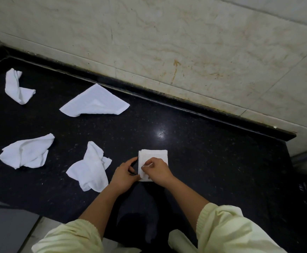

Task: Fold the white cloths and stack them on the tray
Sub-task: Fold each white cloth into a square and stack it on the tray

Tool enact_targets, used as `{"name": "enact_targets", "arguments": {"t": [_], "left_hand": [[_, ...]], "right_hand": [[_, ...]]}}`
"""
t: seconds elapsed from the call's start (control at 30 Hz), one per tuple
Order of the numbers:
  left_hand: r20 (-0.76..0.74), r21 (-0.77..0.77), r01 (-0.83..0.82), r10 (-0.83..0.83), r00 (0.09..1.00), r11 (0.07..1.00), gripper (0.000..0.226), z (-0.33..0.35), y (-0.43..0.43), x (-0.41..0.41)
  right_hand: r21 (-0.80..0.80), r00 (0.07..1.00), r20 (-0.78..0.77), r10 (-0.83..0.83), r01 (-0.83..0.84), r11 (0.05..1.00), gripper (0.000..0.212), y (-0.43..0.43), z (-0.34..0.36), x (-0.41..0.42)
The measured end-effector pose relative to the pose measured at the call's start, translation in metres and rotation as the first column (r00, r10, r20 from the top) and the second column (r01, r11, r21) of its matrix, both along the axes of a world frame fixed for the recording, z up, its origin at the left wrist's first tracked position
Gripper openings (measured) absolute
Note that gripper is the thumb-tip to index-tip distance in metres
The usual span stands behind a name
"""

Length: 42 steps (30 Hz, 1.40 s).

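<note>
White terry: the folded cloth (153,154) is lying on the black stone counter (203,152) directly under both hands, its slightly longer axis running near to far. The right hand (158,171) is sitting over its near half, fingers curled, pinching the top layer. The left hand (125,174) is cupping the left edge, thumb and fingertips curled against it. Four loose cloths (90,168) are lying to the left. No tray is showing, so the direction of the carry cannot be told.
</note>
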<state>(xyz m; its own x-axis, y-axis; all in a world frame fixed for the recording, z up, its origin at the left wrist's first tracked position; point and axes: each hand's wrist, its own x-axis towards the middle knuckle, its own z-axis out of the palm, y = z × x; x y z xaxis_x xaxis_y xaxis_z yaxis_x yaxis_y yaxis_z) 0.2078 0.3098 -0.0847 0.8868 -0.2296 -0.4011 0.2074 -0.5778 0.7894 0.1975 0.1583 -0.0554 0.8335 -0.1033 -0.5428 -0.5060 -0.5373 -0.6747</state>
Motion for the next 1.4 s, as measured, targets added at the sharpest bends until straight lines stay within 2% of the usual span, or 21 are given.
{"name": "enact_targets", "arguments": {"t": [0.1, 0.2, 0.23, 0.33, 0.47, 0.57, 0.67, 0.87, 0.97, 1.07, 1.17, 1.27, 1.4], "left_hand": [[-0.087, -0.061, -0.003, -0.003, 0.996, 0.998, 0.062, 0.009, 0.005, 0.004], [-0.165, -0.068, -0.069, 0.057, 0.985, 0.995, 0.044, 0.016, 0.008, 0.007], [-0.172, -0.051, -0.116, 0.105, 0.979, 0.992, 0.037, 0.016, 0.007, 0.007], [-0.123, 0.033, -0.238, 0.24, 0.963, 0.971, 0.021, 0.017, -0.002, 0.005], [-0.05, 0.111, -0.247, 0.253, 0.966, 0.963, 0.03, 0.025, -0.018, -0.001], [-0.083, 0.165, -0.188, 0.204, 0.976, 0.968, 0.034, 0.028, -0.025, -0.002], [-0.129, 0.18, -0.179, 0.204, 0.97, 0.967, 0.038, 0.031, -0.025, 0.0], [-0.219, 0.112, -0.236, 0.256, 0.942, 0.965, 0.043, 0.031, -0.021, -0.002], [-0.243, 0.092, -0.261, 0.276, 0.93, 0.961, 0.036, 0.027, -0.02, -0.002], [-0.317, -0.001, -0.386, 0.366, 0.875, 0.922, 0.012, 0.026, -0.021, -0.001], [-0.478, -0.068, -0.463, 0.378, 0.793, 0.884, 0.029, 0.034, -0.025, 0.001], [-0.666, -0.137, -0.486, 0.283, 0.69, 0.863, 0.039, 0.043, -0.026, 0.002], [-0.799, -0.293, -0.586, 0.144, 0.584, 0.755, 0.038, 0.045, -0.03, -0.001]], "right_hand": [[0.025, 0.999, 0.028, -0.037, 0.037, 0.999, 0.027, -0.013, 0.008, 0.0], [0.045, 0.983, 0.063, -0.174, 0.171, 0.984, 0.012, -0.037, 0.014, 0.0], [0.044, 0.974, 0.067, -0.217, 0.214, 0.976, 0.007, -0.046, 0.015, -0.001], [-0.028, 0.96, 0.067, -0.272, 0.274, 0.961, 0.016, -0.066, 0.015, -0.005], [-0.07, 0.959, 0.02, -0.282, 0.283, 0.957, 0.017, -0.068, 0.007, -0.014], [-0.059, 0.965, 0.017, -0.263, 0.264, 0.963, 0.008, -0.061, 0.003, -0.017], [-0.053, 0.963, 0.01, -0.268, 0.268, 0.962, 0.009, -0.056, 0.003, -0.017], [0.097, 0.924, -0.035, -0.381, 0.382, 0.919, 0.017, -0.053, 0.003, -0.015], [0.197, 0.908, -0.061, -0.415, 0.419, 0.887, 0.017, -0.052, 0.006, -0.012], [0.331, 0.885, -0.104, -0.453, 0.46, 0.824, 0.012, -0.049, 0.012, -0.009], [0.461, 0.865, -0.132, -0.484, 0.486, 0.743, 0.017, -0.048, 0.021, -0.006], [0.569, 0.849, -0.197, -0.49, 0.506, 0.648, 0.027, -0.048, 0.03, -0.004], [0.64, 0.863, -0.24, -0.445, 0.485, 0.595, 0.033, -0.054, 0.041, -0.008]]}}
